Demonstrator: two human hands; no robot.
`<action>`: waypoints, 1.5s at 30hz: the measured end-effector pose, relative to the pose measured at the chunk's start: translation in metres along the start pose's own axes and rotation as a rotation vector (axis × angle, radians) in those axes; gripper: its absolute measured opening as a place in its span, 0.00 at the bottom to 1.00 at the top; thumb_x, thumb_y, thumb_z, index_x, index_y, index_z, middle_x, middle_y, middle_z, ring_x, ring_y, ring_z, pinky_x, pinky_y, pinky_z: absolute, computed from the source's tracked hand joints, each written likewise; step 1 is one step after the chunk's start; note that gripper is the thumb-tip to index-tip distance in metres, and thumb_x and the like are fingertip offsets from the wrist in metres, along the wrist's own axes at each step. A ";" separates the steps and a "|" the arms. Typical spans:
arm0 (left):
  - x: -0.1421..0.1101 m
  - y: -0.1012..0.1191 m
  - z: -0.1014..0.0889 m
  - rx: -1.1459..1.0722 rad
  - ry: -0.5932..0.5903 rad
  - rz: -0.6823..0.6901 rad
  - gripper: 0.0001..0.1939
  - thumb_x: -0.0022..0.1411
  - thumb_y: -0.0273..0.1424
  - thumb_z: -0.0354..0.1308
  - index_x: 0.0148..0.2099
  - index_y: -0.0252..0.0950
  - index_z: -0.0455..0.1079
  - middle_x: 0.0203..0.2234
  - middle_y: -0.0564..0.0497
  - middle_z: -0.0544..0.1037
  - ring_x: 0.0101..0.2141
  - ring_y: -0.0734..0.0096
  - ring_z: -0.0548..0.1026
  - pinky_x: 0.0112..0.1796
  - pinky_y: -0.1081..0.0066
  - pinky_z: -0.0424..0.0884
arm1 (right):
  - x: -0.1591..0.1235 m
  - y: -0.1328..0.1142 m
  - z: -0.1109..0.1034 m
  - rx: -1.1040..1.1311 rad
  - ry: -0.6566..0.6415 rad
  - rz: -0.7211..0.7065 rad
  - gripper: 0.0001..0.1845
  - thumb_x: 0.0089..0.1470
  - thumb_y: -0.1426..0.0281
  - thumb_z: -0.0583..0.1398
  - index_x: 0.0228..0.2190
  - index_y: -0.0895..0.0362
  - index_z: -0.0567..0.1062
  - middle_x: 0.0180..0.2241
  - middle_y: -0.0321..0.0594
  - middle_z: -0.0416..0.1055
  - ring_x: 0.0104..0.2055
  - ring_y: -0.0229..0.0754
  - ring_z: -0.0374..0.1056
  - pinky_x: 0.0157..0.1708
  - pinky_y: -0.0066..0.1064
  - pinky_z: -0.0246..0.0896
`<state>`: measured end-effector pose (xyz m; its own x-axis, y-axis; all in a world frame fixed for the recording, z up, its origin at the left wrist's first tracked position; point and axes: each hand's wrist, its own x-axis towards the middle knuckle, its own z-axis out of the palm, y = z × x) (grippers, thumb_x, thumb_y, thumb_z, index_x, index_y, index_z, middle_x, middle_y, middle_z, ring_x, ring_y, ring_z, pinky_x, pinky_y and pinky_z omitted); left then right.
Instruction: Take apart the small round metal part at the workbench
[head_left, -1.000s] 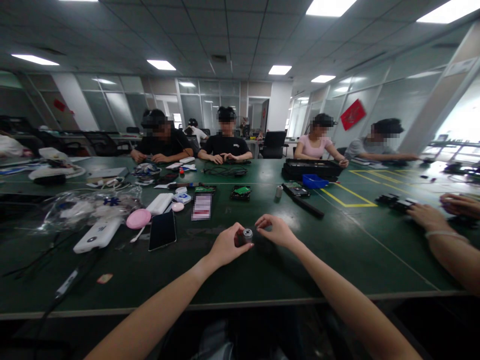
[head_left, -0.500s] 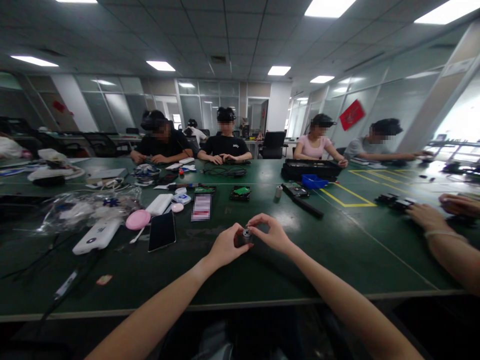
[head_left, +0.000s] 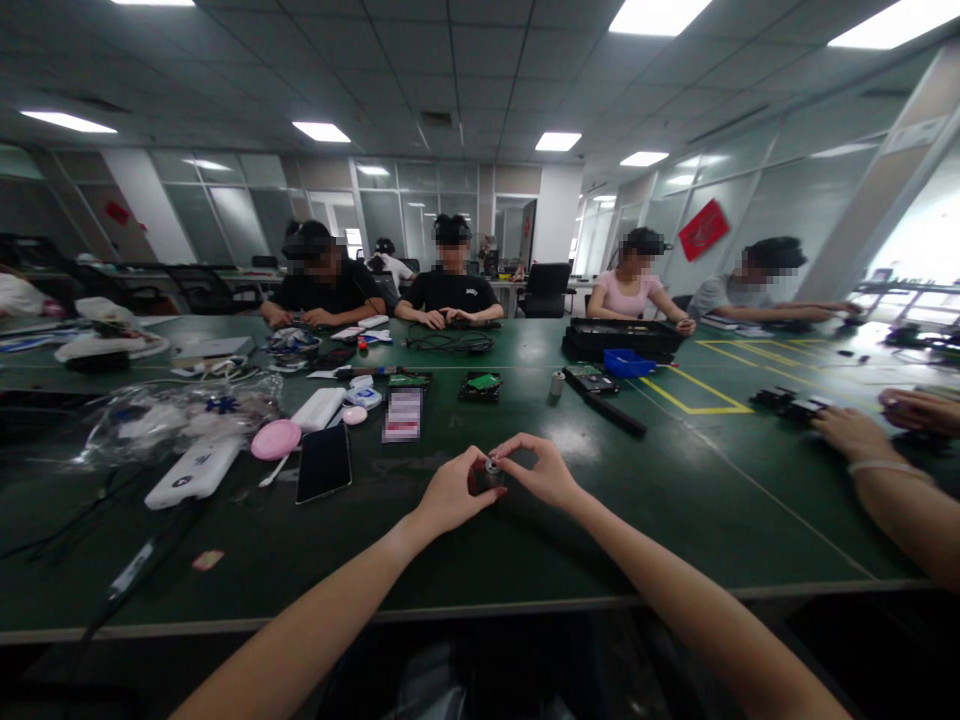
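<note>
A small silver metal cylinder point(head_left: 492, 479), which looks like a little motor, stands upright just above or on the green table in front of me. My left hand point(head_left: 448, 493) is closed around its side, with thumb in front and fingers behind. At the cylinder's top end, the thumb and forefinger of my right hand point(head_left: 547, 471) are pinched together. Whatever lies between those fingertips is too small to make out. A similar metal cylinder point(head_left: 556, 384) stands farther off to the right.
Left of my hands lie a black tablet point(head_left: 324, 464), a pink round lid point(head_left: 276, 439) and a white device point(head_left: 196, 470). Circuit-board drives point(head_left: 481, 386), a blue tray point(head_left: 628, 363) and a black strip point(head_left: 615, 413) lie beyond. A co-worker's hands point(head_left: 855, 435) are at the right.
My right hand has shifted very slightly at the cylinder's top, its fingers a little lower. My left hand keeps its hold in the same place.
</note>
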<state>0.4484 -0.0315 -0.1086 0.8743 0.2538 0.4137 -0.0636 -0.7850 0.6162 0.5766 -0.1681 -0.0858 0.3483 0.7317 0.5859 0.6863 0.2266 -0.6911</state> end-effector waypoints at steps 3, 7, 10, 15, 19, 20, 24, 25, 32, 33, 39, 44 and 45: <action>0.000 -0.001 0.000 0.004 0.006 -0.002 0.17 0.51 0.41 0.63 0.39 0.39 0.65 0.27 0.55 0.72 0.25 0.70 0.69 0.26 0.73 0.63 | -0.001 0.000 0.002 0.003 -0.010 0.003 0.03 0.52 0.71 0.61 0.31 0.56 0.76 0.33 0.40 0.76 0.38 0.42 0.72 0.43 0.37 0.66; 0.000 -0.002 0.001 0.014 0.001 0.006 0.17 0.52 0.41 0.63 0.39 0.39 0.65 0.27 0.55 0.72 0.25 0.70 0.69 0.27 0.73 0.63 | 0.000 -0.001 0.002 -0.022 -0.034 0.018 0.02 0.52 0.73 0.61 0.29 0.56 0.76 0.33 0.39 0.77 0.39 0.43 0.73 0.45 0.38 0.65; 0.000 -0.003 0.001 0.006 0.005 0.012 0.17 0.52 0.41 0.63 0.39 0.38 0.65 0.27 0.55 0.71 0.25 0.71 0.69 0.26 0.73 0.63 | 0.000 0.000 0.002 -0.058 -0.030 0.029 0.02 0.52 0.72 0.61 0.29 0.56 0.76 0.32 0.39 0.77 0.38 0.43 0.73 0.44 0.37 0.65; 0.000 -0.003 0.002 -0.008 0.003 0.014 0.16 0.52 0.40 0.63 0.39 0.38 0.65 0.27 0.55 0.71 0.25 0.71 0.69 0.26 0.73 0.63 | 0.001 0.003 0.002 -0.053 -0.068 0.030 0.03 0.52 0.72 0.61 0.29 0.56 0.76 0.32 0.38 0.76 0.38 0.42 0.72 0.44 0.36 0.65; 0.000 -0.002 0.001 -0.005 0.010 0.014 0.16 0.51 0.40 0.64 0.39 0.38 0.65 0.27 0.55 0.71 0.26 0.71 0.69 0.27 0.73 0.63 | 0.000 0.004 0.001 -0.066 -0.078 0.020 0.02 0.52 0.72 0.61 0.29 0.56 0.76 0.32 0.39 0.76 0.39 0.42 0.72 0.44 0.37 0.64; 0.000 -0.002 0.001 -0.002 0.009 0.010 0.17 0.51 0.40 0.64 0.39 0.38 0.65 0.27 0.55 0.71 0.26 0.71 0.69 0.27 0.73 0.63 | -0.001 0.003 0.001 -0.070 -0.074 0.016 0.02 0.52 0.72 0.61 0.29 0.56 0.76 0.32 0.39 0.76 0.39 0.42 0.72 0.45 0.37 0.64; 0.000 -0.001 0.001 -0.002 0.012 0.009 0.16 0.51 0.40 0.63 0.39 0.38 0.65 0.27 0.55 0.72 0.26 0.71 0.69 0.27 0.73 0.64 | -0.001 0.002 0.000 -0.089 -0.059 0.006 0.02 0.52 0.72 0.62 0.30 0.55 0.76 0.34 0.39 0.76 0.41 0.43 0.71 0.46 0.39 0.63; 0.000 -0.001 0.001 -0.004 0.015 0.011 0.16 0.51 0.40 0.63 0.39 0.38 0.65 0.28 0.55 0.72 0.26 0.71 0.69 0.27 0.73 0.64 | -0.001 0.002 0.000 -0.091 -0.058 0.007 0.02 0.52 0.72 0.62 0.30 0.55 0.76 0.34 0.39 0.76 0.41 0.43 0.71 0.46 0.39 0.63; 0.000 -0.001 0.001 -0.003 0.002 -0.002 0.17 0.52 0.41 0.63 0.39 0.38 0.65 0.28 0.55 0.72 0.25 0.71 0.70 0.27 0.73 0.63 | 0.000 0.002 0.000 -0.119 -0.045 0.025 0.02 0.50 0.72 0.62 0.28 0.55 0.77 0.31 0.39 0.76 0.38 0.43 0.72 0.43 0.38 0.65; 0.000 -0.001 0.001 -0.003 -0.001 -0.004 0.17 0.52 0.41 0.63 0.39 0.38 0.65 0.28 0.55 0.72 0.26 0.71 0.70 0.27 0.73 0.63 | 0.000 0.003 0.000 -0.120 -0.045 0.024 0.02 0.50 0.72 0.62 0.28 0.55 0.77 0.31 0.39 0.76 0.38 0.43 0.72 0.43 0.38 0.65; 0.000 -0.001 0.001 -0.007 0.006 0.013 0.16 0.52 0.40 0.63 0.39 0.38 0.65 0.29 0.54 0.73 0.26 0.71 0.70 0.27 0.73 0.63 | -0.001 0.004 0.000 -0.116 -0.044 0.032 0.02 0.50 0.73 0.62 0.27 0.55 0.76 0.31 0.38 0.76 0.38 0.43 0.73 0.43 0.37 0.65; 0.000 -0.001 0.002 0.006 0.006 0.000 0.16 0.51 0.40 0.63 0.39 0.38 0.65 0.28 0.54 0.72 0.27 0.70 0.70 0.28 0.73 0.64 | -0.001 0.001 0.001 -0.096 -0.050 0.025 0.04 0.50 0.74 0.61 0.26 0.55 0.76 0.30 0.38 0.77 0.39 0.44 0.73 0.44 0.38 0.65; 0.000 -0.002 0.002 0.007 0.007 -0.002 0.16 0.51 0.40 0.63 0.39 0.38 0.65 0.28 0.54 0.72 0.27 0.70 0.70 0.28 0.73 0.64 | -0.001 0.000 0.002 -0.089 -0.050 0.015 0.05 0.50 0.75 0.61 0.26 0.55 0.76 0.31 0.38 0.77 0.39 0.44 0.73 0.44 0.38 0.64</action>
<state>0.4497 -0.0311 -0.1107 0.8709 0.2591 0.4176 -0.0590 -0.7885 0.6122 0.5754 -0.1675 -0.0872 0.3280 0.7663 0.5525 0.7361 0.1592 -0.6579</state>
